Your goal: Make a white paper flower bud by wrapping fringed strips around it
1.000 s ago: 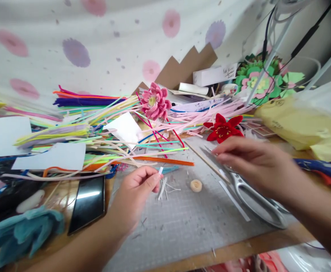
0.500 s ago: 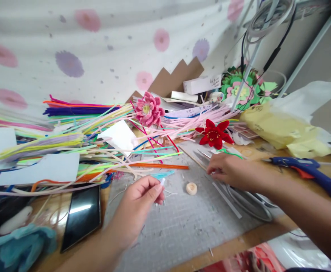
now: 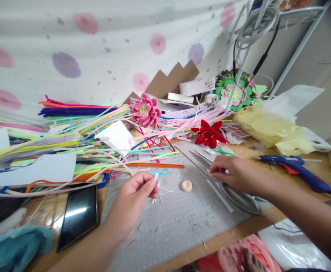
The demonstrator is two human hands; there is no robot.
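My left hand [image 3: 139,192] is closed, pinching a small white strip [image 3: 156,176] between thumb and forefinger. Thin white stems [image 3: 164,190] show just beyond its fingertips. My right hand [image 3: 225,169] lies over the middle of a pair of scissors [image 3: 243,204] with grey handles, its fingers curled. The blades stick out past the fingers toward the upper left; whether the fingers grip anything is hidden. Below that hand a narrow white strip [image 3: 220,196] rests on the grey cutting mat [image 3: 171,234]. Between the hands sits a small cream-coloured roll [image 3: 186,186].
Bundles of coloured pipe cleaners [image 3: 77,109] cover the left and back. Beyond the mat are a pink flower [image 3: 146,110] and a red flower [image 3: 209,134]. A blue glue gun [image 3: 301,170] lies at right, a black phone-like slab [image 3: 79,215] at left.
The view has shifted slightly. My right hand has slid a little to the right over the scissors, showing more blade. My left hand keeps its pinch on the white strip.
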